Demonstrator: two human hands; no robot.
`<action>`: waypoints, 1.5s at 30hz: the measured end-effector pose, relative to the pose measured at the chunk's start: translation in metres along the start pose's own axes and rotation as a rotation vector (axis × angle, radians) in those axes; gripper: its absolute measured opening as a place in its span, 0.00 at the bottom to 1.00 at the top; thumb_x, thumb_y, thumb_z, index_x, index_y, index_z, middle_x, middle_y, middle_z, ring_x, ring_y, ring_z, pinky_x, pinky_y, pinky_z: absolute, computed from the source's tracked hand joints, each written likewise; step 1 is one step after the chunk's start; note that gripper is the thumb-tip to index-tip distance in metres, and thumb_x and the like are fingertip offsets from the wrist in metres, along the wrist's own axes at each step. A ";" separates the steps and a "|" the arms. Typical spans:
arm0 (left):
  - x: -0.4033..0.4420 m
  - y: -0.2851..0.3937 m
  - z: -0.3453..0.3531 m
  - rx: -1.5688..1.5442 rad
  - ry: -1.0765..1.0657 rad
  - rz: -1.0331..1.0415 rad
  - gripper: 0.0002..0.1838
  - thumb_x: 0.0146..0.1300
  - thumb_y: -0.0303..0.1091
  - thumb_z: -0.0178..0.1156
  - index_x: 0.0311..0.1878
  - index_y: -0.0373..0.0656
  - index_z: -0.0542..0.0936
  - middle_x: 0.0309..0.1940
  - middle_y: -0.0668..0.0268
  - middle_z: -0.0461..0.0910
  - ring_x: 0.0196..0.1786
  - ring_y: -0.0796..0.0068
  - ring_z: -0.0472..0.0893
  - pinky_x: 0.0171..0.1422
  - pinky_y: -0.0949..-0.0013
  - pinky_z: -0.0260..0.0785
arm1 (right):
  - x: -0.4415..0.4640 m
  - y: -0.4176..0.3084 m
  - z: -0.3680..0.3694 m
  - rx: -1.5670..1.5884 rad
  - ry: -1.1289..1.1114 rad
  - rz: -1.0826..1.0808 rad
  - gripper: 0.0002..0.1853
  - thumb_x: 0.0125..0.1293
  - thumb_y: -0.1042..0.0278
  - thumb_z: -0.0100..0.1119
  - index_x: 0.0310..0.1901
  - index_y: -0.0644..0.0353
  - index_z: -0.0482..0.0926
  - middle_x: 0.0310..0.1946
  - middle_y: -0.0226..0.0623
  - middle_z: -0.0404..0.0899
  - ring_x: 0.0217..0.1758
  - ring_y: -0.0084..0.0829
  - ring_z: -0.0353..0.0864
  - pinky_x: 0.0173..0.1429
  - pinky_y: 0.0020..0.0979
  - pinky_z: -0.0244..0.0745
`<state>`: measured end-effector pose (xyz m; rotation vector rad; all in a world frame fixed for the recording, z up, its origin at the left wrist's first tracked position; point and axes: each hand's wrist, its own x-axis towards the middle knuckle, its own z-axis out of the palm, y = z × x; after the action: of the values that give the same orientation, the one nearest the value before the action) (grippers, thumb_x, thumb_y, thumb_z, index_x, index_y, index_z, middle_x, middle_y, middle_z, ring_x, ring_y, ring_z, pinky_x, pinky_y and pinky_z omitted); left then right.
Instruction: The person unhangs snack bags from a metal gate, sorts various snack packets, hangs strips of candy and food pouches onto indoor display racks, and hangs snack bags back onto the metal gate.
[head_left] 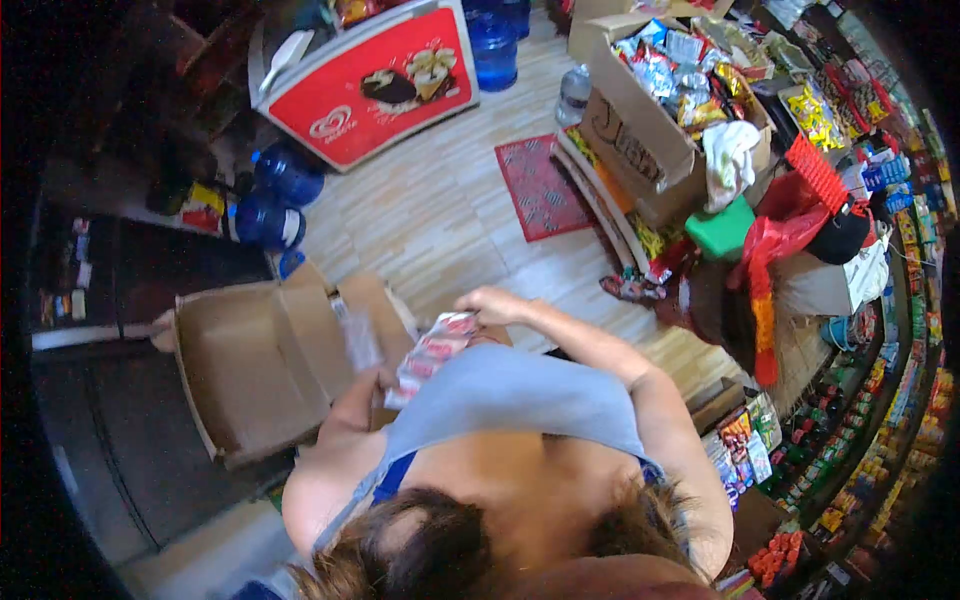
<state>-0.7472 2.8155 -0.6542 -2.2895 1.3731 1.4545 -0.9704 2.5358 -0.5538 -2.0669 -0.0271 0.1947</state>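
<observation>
A strip of white sachets with red-pink print (432, 358) stretches between my two hands in front of my chest. My right hand (490, 307) has its fingers closed on the upper end. At the lower end, my left hand (374, 388) grips the strip, its fingers partly hidden by my arm and the sachets. Just left of the strip is an open cardboard box (255, 365) with its flaps folded out. A blurred, clear-looking plastic piece (361, 340) lies by the flap nearest my hands.
A red-fronted ice cream freezer (370, 85) stands ahead, with blue water jugs (270, 220) beside it. On the right are a carton of packaged snacks (650, 130), a green item (720, 230) and long stocked shelves (880, 400). A red mat (540, 190) lies on the floor.
</observation>
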 end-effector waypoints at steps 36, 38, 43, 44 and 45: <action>0.240 0.323 -0.567 -0.885 0.525 0.679 0.11 0.58 0.26 0.63 0.44 0.36 0.78 0.37 0.69 0.80 0.41 0.82 0.77 0.46 0.75 0.71 | 0.193 0.089 -0.547 -0.012 0.641 -0.325 0.07 0.57 0.68 0.58 0.35 0.61 0.78 0.26 0.46 0.78 0.31 0.46 0.79 0.36 0.41 0.70; 0.260 0.332 -0.598 -0.857 0.498 0.668 0.10 0.58 0.26 0.63 0.43 0.36 0.79 0.35 0.70 0.79 0.39 0.82 0.76 0.45 0.76 0.71 | 0.203 0.098 -0.579 -0.041 0.656 -0.334 0.06 0.57 0.70 0.58 0.35 0.62 0.78 0.27 0.45 0.78 0.33 0.45 0.80 0.37 0.38 0.72; 0.326 0.344 -0.683 -0.711 0.426 0.748 0.13 0.56 0.26 0.65 0.46 0.36 0.79 0.38 0.67 0.81 0.41 0.82 0.77 0.47 0.75 0.70 | 0.231 0.132 -0.654 -0.027 0.730 -0.271 0.06 0.58 0.73 0.59 0.37 0.63 0.79 0.29 0.43 0.80 0.33 0.37 0.81 0.40 0.33 0.73; 0.336 0.353 -0.701 -0.702 0.403 0.775 0.14 0.55 0.26 0.65 0.46 0.36 0.79 0.39 0.66 0.81 0.42 0.81 0.78 0.48 0.75 0.70 | 0.235 0.137 -0.669 -0.009 0.739 -0.234 0.06 0.59 0.72 0.59 0.37 0.63 0.79 0.29 0.43 0.80 0.33 0.36 0.81 0.40 0.33 0.73; 0.349 0.356 -0.717 -0.715 0.381 0.780 0.16 0.55 0.26 0.66 0.47 0.35 0.78 0.39 0.66 0.81 0.43 0.80 0.78 0.48 0.73 0.70 | 0.244 0.148 -0.681 0.045 0.785 -0.248 0.06 0.59 0.71 0.60 0.36 0.64 0.80 0.29 0.38 0.81 0.33 0.29 0.80 0.40 0.30 0.73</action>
<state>-0.4757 2.0225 -0.4087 -2.6746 2.3663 2.0544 -0.6364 1.8967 -0.3935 -1.9466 0.1979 -0.7601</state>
